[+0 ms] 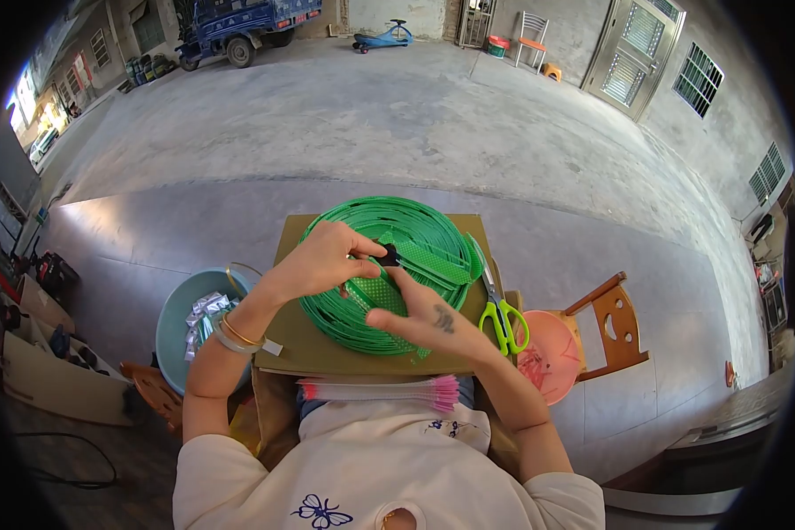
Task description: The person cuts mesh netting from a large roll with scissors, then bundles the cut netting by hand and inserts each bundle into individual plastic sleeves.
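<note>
A large coil of green, white-dotted strap (344,329) lies on a brown board in front of me. Over it, my left hand (322,258) is closed, thumb and index finger pinching at a small black piece (388,256). A short dotted length of strap (373,295) runs beneath those fingers and between my two hands. My right hand (428,320) reaches in from the right, thumb stretched away from the fingers, whose tips come near the black piece; some of its fingers are hidden. Scissors with lime-green handles (503,325) lie at the coil's right side, blades pointing away.
Under the coil is the brown board (283,358). A bundle of thin pink-ended strips (380,391) rests across my lap. Left stands a blue-grey tub (172,322) with silvery packets; right, a pink basin (564,340) with reddish pieces sits by a wooden chair (621,329).
</note>
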A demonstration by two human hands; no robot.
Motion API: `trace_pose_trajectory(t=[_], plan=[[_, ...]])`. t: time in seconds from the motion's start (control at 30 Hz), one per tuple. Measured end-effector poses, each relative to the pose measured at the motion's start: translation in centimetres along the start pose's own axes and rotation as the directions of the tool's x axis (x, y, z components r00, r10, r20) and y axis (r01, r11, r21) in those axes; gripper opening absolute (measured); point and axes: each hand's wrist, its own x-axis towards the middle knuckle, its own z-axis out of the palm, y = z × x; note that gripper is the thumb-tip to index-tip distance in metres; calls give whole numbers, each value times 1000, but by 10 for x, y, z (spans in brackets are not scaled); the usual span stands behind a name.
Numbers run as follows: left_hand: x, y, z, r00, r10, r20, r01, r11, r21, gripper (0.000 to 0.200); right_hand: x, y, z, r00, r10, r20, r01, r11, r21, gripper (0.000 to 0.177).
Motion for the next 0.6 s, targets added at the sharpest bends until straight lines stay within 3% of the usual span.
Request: trace_pose_trajectory(t=[0.03,0.07,0.1,0.2,0.23,0.33,0.43,0.53,0.57,0.6], plan=[[-3,5,-3,998,49,35,-50,998,30,30,3,-3,-13,987,130,100,-152,950,272,59],[-6,13,-5,996,63,58,-66,997,44,31,7,-3,-25,948,223,229,-311,806,503,64],[-10,23,-6,994,75,84,-80,995,56,31,9,5,-29,899,294,324,-431,723,541,59],[-13,34,-6,981,155,113,-172,973,153,32,12,0,-40,814,236,532,-496,758,423,50],[-13,34,-6,975,189,114,-209,958,196,31,14,10,-30,825,68,560,-433,714,550,38],[-10,32,-7,973,199,114,-222,944,246,33,13,12,-30,726,40,687,-536,658,529,30],[-1,11,7,839,491,-233,-427,861,278,31,12,13,-24,847,86,525,-397,760,515,28],[-6,6,7,742,493,-454,-342,861,376,32,13,16,-27,940,141,310,-335,216,917,30],[-11,6,9,809,433,-397,-364,900,241,32,16,18,-28,956,185,228,-251,116,961,34],[-17,5,14,867,378,-324,-366,925,101,32,16,22,-30,954,173,244,-254,37,967,35]])
